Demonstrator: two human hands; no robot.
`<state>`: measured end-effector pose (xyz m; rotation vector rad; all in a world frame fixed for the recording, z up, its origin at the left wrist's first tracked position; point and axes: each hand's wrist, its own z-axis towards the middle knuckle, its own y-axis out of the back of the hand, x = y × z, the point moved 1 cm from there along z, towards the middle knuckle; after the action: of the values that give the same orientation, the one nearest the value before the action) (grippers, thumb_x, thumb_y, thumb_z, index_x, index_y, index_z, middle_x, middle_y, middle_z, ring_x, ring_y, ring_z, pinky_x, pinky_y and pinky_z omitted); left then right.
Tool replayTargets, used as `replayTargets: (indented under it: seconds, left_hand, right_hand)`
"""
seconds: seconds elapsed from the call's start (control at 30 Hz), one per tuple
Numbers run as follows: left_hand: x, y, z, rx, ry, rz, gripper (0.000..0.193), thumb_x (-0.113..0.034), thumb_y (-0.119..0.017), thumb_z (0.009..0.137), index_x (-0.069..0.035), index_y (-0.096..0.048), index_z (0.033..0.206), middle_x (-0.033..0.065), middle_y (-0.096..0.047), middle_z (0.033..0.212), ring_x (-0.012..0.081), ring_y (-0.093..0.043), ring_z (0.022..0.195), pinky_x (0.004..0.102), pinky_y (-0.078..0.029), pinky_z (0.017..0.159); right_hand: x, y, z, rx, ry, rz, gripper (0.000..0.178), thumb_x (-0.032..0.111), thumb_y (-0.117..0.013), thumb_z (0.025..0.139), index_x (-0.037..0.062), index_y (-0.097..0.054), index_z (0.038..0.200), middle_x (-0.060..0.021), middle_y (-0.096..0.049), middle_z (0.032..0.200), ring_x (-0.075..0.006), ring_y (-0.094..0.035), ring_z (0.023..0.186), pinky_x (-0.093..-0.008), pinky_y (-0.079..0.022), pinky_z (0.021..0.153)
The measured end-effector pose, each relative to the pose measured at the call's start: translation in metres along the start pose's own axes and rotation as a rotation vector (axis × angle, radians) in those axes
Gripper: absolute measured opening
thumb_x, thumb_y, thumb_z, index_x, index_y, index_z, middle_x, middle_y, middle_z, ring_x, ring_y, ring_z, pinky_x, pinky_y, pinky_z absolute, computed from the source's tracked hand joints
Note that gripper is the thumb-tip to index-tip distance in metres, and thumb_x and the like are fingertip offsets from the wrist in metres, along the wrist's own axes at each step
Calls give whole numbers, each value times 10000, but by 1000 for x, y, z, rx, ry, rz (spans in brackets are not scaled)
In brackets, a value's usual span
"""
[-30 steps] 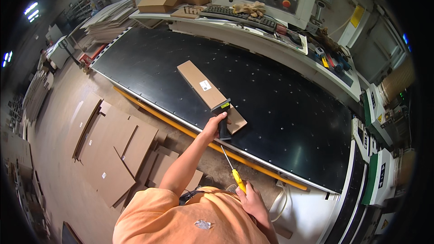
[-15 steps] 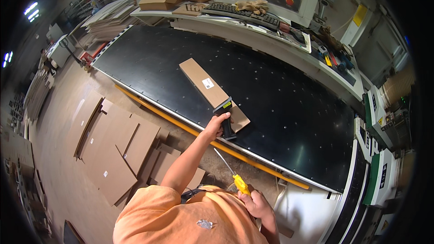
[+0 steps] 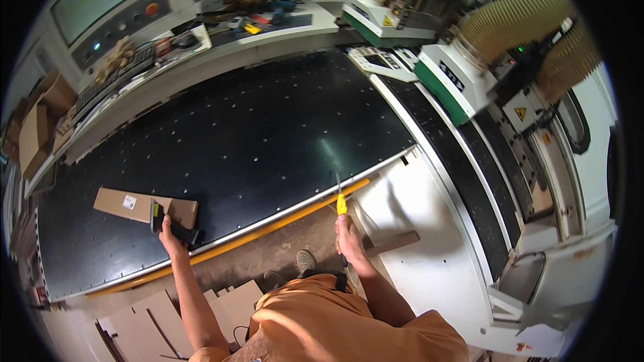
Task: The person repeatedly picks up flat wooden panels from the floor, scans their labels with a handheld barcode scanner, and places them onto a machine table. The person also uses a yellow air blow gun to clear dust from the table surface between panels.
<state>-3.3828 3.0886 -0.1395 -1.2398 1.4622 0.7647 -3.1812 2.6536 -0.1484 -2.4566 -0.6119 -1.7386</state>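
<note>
My left hand (image 3: 172, 238) is wrapped round the grip of a black handheld scanner (image 3: 182, 232), at the near left part of a black machine table (image 3: 261, 127). Its head lies over a narrow brown board (image 3: 111, 200) with a white label, hiding part of it. Whether scanner and board touch, I cannot tell. My right hand (image 3: 349, 240) holds a yellow-handled screwdriver (image 3: 342, 205), its thin shaft pointing away from me towards the table's front edge.
A yellow rail (image 3: 235, 249) runs along the table's front edge. Brown panels (image 3: 144, 322) lie stacked on the floor at lower left. A white surface (image 3: 429, 275) and machine heads with ribbed hoses (image 3: 510, 17) stand to the right. A shelf (image 3: 305, 19) with tools lines the back.
My view has swung to the right, so the board and scanner now appear farther left. My right arm has reached forward with the screwdriver, and both hands keep hold of their tools.
</note>
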Motion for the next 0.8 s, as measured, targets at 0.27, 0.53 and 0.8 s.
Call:
replayTargets:
  seconds: [0.27, 0.53, 0.8]
  left_hand:
    - [13, 27, 53, -44, -118, -81, 417, -413, -675, 888, -3, -683, 966, 33, -632, 882, 151, -589, 800, 307, -477, 729]
    - [4, 40, 45, -157, -193, -138, 408, -384, -681, 900, 10, -691, 1006, 45, -646, 914, 167, -605, 834, 323, -487, 744]
    - [-2, 36, 41, -276, -241, 18, 443, -366, -705, 877, 74, -704, 926, 17, -610, 818, 133, -538, 721, 305, -462, 670]
  right_hand:
    - [0, 77, -1, -533, 42, 345, 444, 522, -360, 1040, 103, -443, 920, -2, -434, 714, -84, -376, 380, -265, -337, 327]
    - [-12, 169, -29, -1110, 187, 767, 396, 469, -450, 1022, 90, -425, 914, -19, -428, 663, -130, -427, 374, -289, -395, 325]
    - [3, 183, -2, -1017, 161, 681, 463, 525, -428, 1012, 65, -449, 958, -55, -508, 722, -136, -441, 386, -294, -413, 341]
